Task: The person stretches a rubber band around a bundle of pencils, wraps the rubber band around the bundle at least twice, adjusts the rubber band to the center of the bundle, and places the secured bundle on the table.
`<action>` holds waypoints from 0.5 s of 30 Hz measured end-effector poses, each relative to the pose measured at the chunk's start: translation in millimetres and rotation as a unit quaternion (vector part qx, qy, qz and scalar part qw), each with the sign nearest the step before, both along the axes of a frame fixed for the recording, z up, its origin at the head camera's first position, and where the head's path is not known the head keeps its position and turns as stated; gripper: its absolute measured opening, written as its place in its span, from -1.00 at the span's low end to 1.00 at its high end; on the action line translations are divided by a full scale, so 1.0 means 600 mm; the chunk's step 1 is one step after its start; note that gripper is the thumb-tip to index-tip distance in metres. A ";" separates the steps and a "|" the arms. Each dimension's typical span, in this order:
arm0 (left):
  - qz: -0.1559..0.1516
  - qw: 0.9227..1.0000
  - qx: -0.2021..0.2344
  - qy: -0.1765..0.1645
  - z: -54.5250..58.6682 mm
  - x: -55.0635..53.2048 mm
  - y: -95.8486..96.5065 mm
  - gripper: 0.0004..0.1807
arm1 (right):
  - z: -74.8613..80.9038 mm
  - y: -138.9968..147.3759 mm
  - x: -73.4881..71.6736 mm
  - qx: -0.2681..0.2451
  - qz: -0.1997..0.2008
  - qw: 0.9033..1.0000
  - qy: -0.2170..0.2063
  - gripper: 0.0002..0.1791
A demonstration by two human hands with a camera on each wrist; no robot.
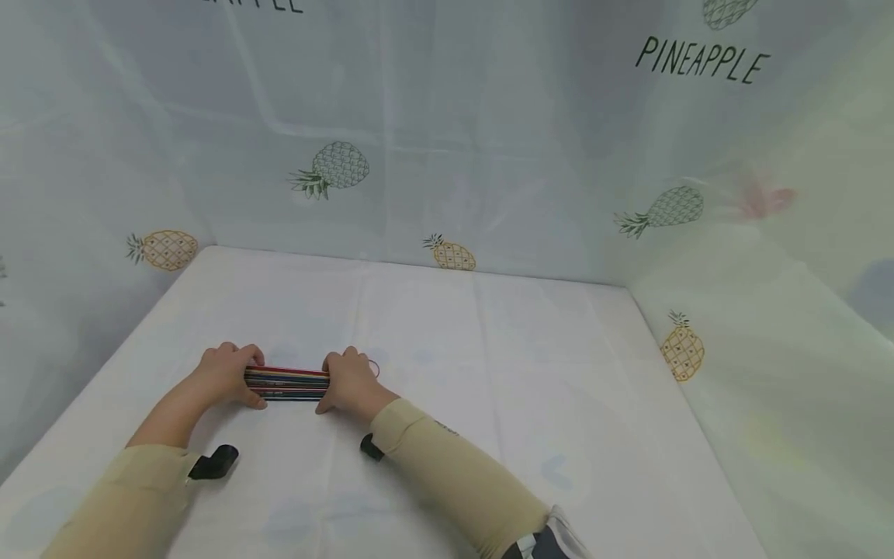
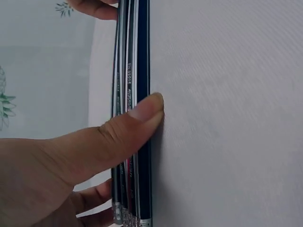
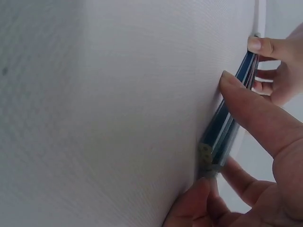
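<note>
A bundle of pencils (image 1: 289,383), dark with a red one along the far edge, lies crosswise on the white-covered table. My left hand (image 1: 222,374) grips its left end, thumb on the near side and fingers on the far side. The right hand (image 1: 351,383) holds the other end in the same way. In the left wrist view, silver ferrules show at the end of the pencils (image 2: 143,61) near the left fingers. Beside the right hand, a thin red loop (image 1: 378,365) is partly hidden behind it.
White cloth covers the table (image 1: 545,388). Pineapple-printed sheeting (image 1: 517,140) hangs behind it and along both sides. Black wrist devices (image 1: 215,463) sit at both cuffs.
</note>
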State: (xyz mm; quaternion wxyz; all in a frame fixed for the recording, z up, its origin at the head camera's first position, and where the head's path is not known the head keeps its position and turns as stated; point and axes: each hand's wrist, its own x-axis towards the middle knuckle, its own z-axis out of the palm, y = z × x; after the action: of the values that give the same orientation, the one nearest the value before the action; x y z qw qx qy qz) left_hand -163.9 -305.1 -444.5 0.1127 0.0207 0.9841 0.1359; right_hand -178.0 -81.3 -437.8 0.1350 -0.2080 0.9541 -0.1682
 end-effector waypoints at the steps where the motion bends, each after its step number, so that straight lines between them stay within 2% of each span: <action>1: -0.006 1.000 -0.001 -0.005 0.001 -0.003 0.001 -0.25 | 0.000 0.001 -0.001 0.004 0.004 1.000 0.002 -0.43; 7: -0.028 0.998 -0.002 -0.048 0.001 -0.014 -0.004 -0.39 | -0.006 -0.002 -0.007 0.025 0.026 0.999 0.002 -0.56; 15: -0.023 0.997 0.019 -0.071 -0.003 -0.003 -0.002 -0.49 | -0.011 -0.006 0.001 0.060 0.047 0.997 0.009 -0.67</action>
State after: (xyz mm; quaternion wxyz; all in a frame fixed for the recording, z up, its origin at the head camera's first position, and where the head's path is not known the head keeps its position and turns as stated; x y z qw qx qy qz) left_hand -165.5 -306.3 -446.0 0.1852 0.0354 0.9701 0.1528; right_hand -177.6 -85.2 -444.3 0.1468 -0.2457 0.9527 -0.1022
